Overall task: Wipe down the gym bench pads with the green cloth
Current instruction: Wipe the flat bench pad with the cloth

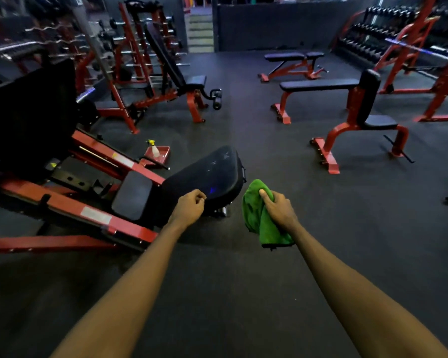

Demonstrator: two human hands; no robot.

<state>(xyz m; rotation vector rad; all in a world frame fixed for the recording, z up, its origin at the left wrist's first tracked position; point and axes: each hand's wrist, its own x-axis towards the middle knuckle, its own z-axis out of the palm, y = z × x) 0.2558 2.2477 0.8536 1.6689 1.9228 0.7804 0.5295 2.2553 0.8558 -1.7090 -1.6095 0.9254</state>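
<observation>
Gripping crumpled fuzzy green cloth (259, 215) w/ right hand (279, 210); left hand (189, 206) loosely curled

A dark rubber gym floor (282, 156) carried red-framed benches — a flat bench (318, 85), an incline bench (176, 73) and a leg-press machine (93, 192). A spray bottle (154, 149) stood in a red tray (158, 155) beside the machine.

The gym is dim, with a cool bluish cast. A small blue glint sits on the nearest pad (212, 177), and pale streaks shine on the barbells (13, 49) at far left. Edges bow outward from the wide lens; distant racks (388, 29) look soft and smeared.
</observation>
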